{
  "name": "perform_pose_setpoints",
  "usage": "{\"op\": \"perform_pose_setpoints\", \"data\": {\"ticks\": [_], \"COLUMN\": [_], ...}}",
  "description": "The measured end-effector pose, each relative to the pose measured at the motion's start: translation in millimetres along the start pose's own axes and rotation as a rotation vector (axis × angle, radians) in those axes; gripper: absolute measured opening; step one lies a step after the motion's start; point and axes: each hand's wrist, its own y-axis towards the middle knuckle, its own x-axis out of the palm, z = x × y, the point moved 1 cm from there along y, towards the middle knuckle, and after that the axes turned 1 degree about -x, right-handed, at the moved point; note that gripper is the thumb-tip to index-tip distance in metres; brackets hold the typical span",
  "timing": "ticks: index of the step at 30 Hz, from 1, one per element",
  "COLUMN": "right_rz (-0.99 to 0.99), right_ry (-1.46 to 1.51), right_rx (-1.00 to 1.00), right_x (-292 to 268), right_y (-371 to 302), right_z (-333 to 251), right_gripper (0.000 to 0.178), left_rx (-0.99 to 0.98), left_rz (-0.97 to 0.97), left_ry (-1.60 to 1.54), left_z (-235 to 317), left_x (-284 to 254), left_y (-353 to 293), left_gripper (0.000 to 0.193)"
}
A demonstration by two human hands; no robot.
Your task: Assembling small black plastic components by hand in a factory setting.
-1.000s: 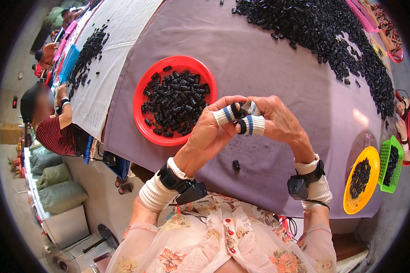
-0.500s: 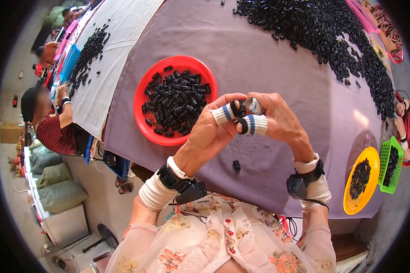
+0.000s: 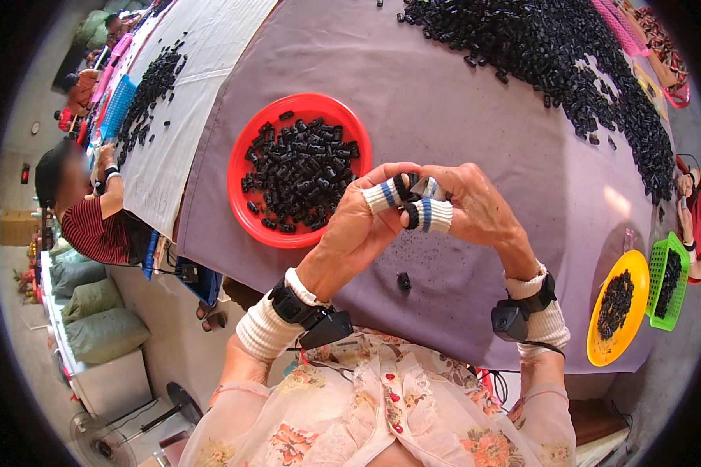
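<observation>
My left hand [image 3: 356, 227] and my right hand [image 3: 475, 204] meet above the table. Both are closed, with striped knit finger sleeves on thumbs or fingers. Between the left fingertips is a small black plastic part [image 3: 413, 180], mostly hidden. Pinched in my right fingers is a small flat silvery piece [image 3: 427, 187], blade-like in look, pressed against the black part. To the left of my hands a round red tray [image 3: 240, 175] holds many similar black parts [image 3: 304, 175]. One loose black part [image 3: 403, 282] lies on the cloth below my hands.
A large heap of black parts [image 3: 514, 39] covers the far right. A yellow plate [image 3: 640, 300] and a green basket [image 3: 681, 268], each with black bits, stand at right. Across the left corner a person in a striped top [image 3: 93, 226] works. A purple-grey cloth [image 3: 288, 47] covers the table.
The silvery piece and my right fingers have tilted slightly against the black part, and the right thumb has shifted a little left. The left hand stays almost in place.
</observation>
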Motion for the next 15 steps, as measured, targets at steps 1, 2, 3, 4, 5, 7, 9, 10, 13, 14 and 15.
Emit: {"op": "perform_pose_setpoints", "data": {"ticks": [1,2,3,4,5,7,9,10,13,14,15], "right_rz": [0.001,0.025,0.048,0.048,0.049,0.051,-0.006,-0.006,-0.012,-0.011,-0.009], "right_ry": [0.000,0.002,0.006,0.006,-0.032,-0.069,-0.065,-0.065,-0.058,-0.034,-0.009], "right_rx": [0.001,-0.002,-0.005,-0.006,-0.024,-0.043,-0.002,-0.002,0.005,0.015,0.025], "right_x": [-0.5,-1.7,-3.0,-4.5,-6.6,-8.2,-8.1,-8.0,-6.9,-6.0,-5.2], "right_y": [-0.3,-0.6,-0.6,0.2,1.5,2.3,2.1,2.1,1.4,1.0,0.9], "right_z": [0.3,0.7,0.7,0.5,0.0,0.3,1.8,1.8,2.2,3.2,4.5], "right_gripper": [0.037,0.037,0.037,0.037,0.038,0.038,0.037,0.037,0.037,0.037,0.038], "left_rx": [0.016,0.015,0.018,0.022,0.022,0.080,0.085,0.091,0.093,0.092,0.087], "left_rz": [0.033,0.032,0.012,-0.009,-0.009,0.052,0.040,0.028,0.053,0.053,0.043], "left_ry": [0.037,0.037,0.043,0.048,0.049,0.164,0.187,0.209,0.228,0.227,0.231], "left_z": [-0.2,0.4,1.7,2.5,2.6,3.4,4.7,5.0,4.5,4.6,4.8], "left_x": [1.5,2.4,3.6,4.7,5.4,5.9,8.5,9.2,9.0,8.4,7.2], "left_y": [-0.2,-0.3,-0.8,-1.1,-1.1,-1.1,-2.1,-2.4,-1.4,-1.5,-1.5], "left_gripper": [0.024,0.024,0.022,0.020,0.020,0.019,0.018,0.018,0.017,0.017,0.017]}}
